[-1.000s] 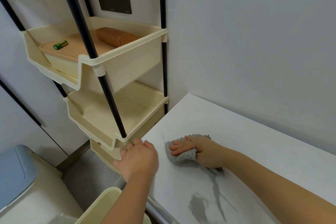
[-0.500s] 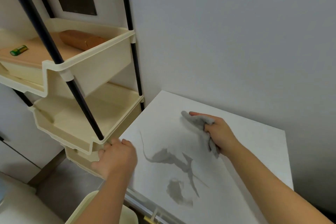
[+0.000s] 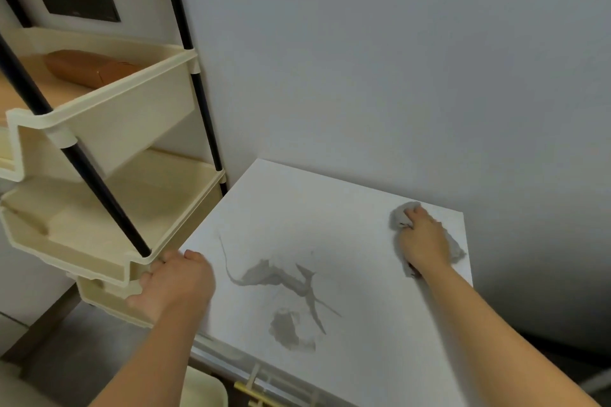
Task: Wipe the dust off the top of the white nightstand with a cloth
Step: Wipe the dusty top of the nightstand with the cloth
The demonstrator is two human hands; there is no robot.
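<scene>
1. Two hands are at work on the white nightstand (image 3: 347, 208); the right hand (image 3: 425, 241) is closed over a bunched grey cloth (image 3: 401, 216), pressing it flat to the top, with folds showing ahead of the fingertips and behind the wrist side.
2. Cloth and right hand lie at the far right corner of the top, near the wall (image 3: 396, 76); the palm-down hold probably serves to spread pressure, so the cloth drags dust rather than skating over it.
3. Left of the right hand, between the two hands, grey marks (image 3: 274, 277) spread across the surface; a second patch (image 3: 287, 330) lies nearer the person; whether these are damp streaks or a printed pattern cannot be told.
4. The left hand (image 3: 175, 284) is curled around the front corner of the lowest visible tray of a cream shelf rack (image 3: 132, 129), just beside the nightstand's left edge; the grip appears to brace the body, or to hold the rack steady, while the other arm reaches.
5. Above the left hand, the upper tray holds a brown pouch (image 3: 89, 68); black poles (image 3: 96, 182) carry the trays.
6. Judged from the layout, wiping is under way at the far corner; the near strip of the top likely remains to be covered.
</scene>
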